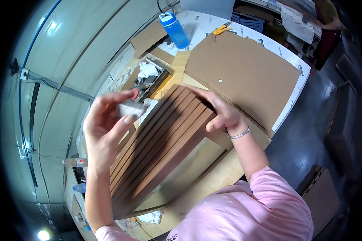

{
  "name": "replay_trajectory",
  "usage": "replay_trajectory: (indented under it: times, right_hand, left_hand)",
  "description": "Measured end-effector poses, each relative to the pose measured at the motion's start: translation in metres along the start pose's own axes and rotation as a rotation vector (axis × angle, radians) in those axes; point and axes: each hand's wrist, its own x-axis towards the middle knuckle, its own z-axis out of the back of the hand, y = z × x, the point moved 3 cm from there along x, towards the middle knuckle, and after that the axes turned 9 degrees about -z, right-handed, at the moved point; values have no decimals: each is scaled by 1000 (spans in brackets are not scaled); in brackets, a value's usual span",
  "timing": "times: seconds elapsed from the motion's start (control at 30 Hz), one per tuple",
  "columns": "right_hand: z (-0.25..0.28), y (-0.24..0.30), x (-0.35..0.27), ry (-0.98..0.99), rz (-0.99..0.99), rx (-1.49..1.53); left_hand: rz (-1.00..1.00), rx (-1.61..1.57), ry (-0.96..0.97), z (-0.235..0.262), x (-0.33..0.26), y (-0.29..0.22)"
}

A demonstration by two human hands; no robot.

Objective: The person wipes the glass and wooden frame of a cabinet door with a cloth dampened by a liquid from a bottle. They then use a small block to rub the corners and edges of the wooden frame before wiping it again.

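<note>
Your pink shirt lay right of the brown wooden stack, your left hand pinched a whitish pad beside the stack's left edge, your right hand clasped its far end

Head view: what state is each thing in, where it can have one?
White block: held
Left hand: closed on it
Brown boards: together, tilted
Right hand: gripping their upper end
Blue bottle: upright, capped
Cardboard sheet: lying flat
Yellow-handled tool: lying down; open or shut unclear
</note>
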Motion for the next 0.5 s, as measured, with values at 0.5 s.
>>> replay_trajectory:
  times: [0.5]
  right_hand:
    - [10, -8, -2, -21, -37, -17]
  left_hand:
    - [-665, 854, 635, -92, 73, -4]
